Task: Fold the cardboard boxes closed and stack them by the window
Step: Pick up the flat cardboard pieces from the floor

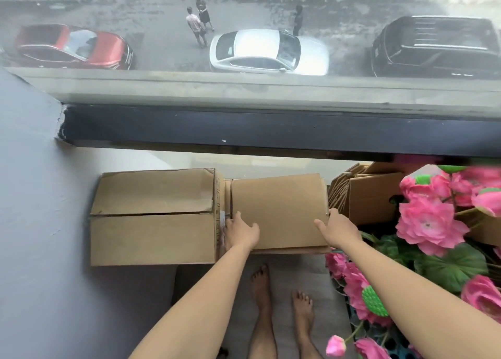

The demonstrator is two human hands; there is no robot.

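Observation:
A closed cardboard box [154, 217] sits on the floor by the window, against the grey wall on the left. Right beside it stands a smaller cardboard box [279, 207] with its top flap folded flat. My left hand [240, 232] grips the smaller box at its left near edge, fingers down in the gap between the two boxes. My right hand [339, 228] holds the same box at its right near corner, thumb on top and fingers round the side.
The dark window frame [271, 131] runs just behind the boxes. Open cardboard boxes [366, 196] crowd the right, partly under pink artificial flowers [431, 223]. My bare feet [282, 304] stand on the grey floor below the smaller box.

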